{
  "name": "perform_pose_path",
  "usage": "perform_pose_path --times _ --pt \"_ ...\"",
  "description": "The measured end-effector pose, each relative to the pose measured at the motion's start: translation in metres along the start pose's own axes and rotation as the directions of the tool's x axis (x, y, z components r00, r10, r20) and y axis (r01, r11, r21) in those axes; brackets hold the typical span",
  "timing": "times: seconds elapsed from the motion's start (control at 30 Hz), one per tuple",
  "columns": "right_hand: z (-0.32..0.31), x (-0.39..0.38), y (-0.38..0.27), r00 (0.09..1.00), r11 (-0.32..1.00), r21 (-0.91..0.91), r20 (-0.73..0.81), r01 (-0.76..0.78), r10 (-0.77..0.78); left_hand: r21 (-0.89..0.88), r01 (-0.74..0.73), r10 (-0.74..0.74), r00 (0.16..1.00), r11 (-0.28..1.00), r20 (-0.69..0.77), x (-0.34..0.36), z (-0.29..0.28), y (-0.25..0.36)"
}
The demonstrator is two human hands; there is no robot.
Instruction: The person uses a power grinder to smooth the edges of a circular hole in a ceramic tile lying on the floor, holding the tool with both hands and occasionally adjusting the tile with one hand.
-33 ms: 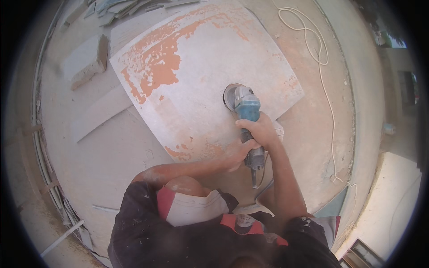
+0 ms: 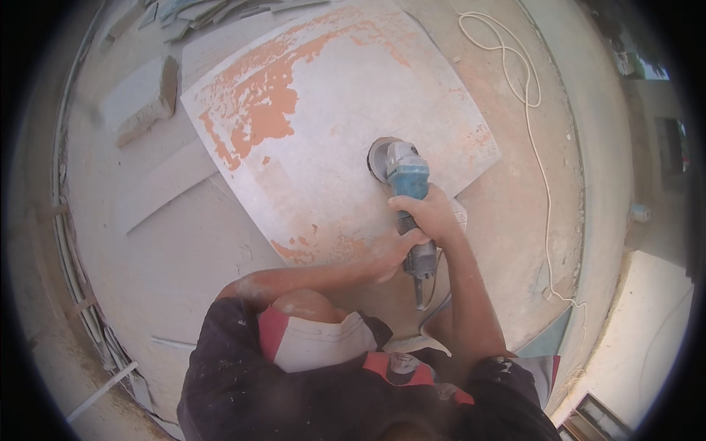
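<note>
Grinder (image 2: 409,180), teal at the front and dark at the rear, seen in the head view: its round disc (image 2: 378,159) lies against the face of a white panel (image 2: 338,125), right of the panel's middle. Whether the disc is spinning cannot be told.

Right hand (image 2: 435,213): wrapped round the mid-body just behind the teal section, thumb across the top. Left hand (image 2: 397,251): curled round the darker rear part, thumb over the casing; its fingers are mostly hidden. The two grips sit one behind the other, nearly touching. Probable reason: the front grip steers and presses the head, the rear one steadies the tail against twisting. Left forearm runs crosswise above the bare knee (image 2: 307,303); contact between them cannot be judged.

Panel lies flat at floor level, turned corner-on to the person, likely so that its weight and the floor (image 2: 206,253) hold it under the tool. Orange patches show at upper left, along the top, at the right corner and by the lower edge; the middle is mostly white.

Pale cable (image 2: 543,176) loops on the floor to the right, clear of the disc, presumably for safety; its link to the grinder cannot be traced. Thick block (image 2: 143,103) and broken slabs (image 2: 195,15) sit past the panel's left side and top, apart from the grinder.
</note>
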State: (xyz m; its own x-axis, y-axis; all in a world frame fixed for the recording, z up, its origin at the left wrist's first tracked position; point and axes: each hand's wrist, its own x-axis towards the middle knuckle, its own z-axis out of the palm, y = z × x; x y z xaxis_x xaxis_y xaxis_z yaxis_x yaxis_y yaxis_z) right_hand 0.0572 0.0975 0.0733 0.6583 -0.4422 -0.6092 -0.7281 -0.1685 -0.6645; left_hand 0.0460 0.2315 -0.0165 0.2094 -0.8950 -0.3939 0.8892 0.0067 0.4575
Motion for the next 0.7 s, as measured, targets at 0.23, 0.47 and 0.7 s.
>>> perform_pose_path --times 0.23,0.47,0.7 --pt "-0.004 -0.001 -0.005 1.000 1.000 -0.018 0.018 -0.020 0.020 0.035 -0.022 0.022 1.000 0.999 0.004 -0.002 0.008 0.008" --pt "-0.002 -0.004 -0.015 0.997 0.997 -0.041 0.007 -0.072 0.072 -0.040 -0.052 0.052 0.999 0.998 0.013 -0.003 0.011 0.009" --pt "-0.004 0.000 -0.008 0.998 0.995 -0.074 0.008 -0.064 0.065 -0.038 -0.065 0.063 0.996 0.997 -0.064 -0.002 0.016 0.007"
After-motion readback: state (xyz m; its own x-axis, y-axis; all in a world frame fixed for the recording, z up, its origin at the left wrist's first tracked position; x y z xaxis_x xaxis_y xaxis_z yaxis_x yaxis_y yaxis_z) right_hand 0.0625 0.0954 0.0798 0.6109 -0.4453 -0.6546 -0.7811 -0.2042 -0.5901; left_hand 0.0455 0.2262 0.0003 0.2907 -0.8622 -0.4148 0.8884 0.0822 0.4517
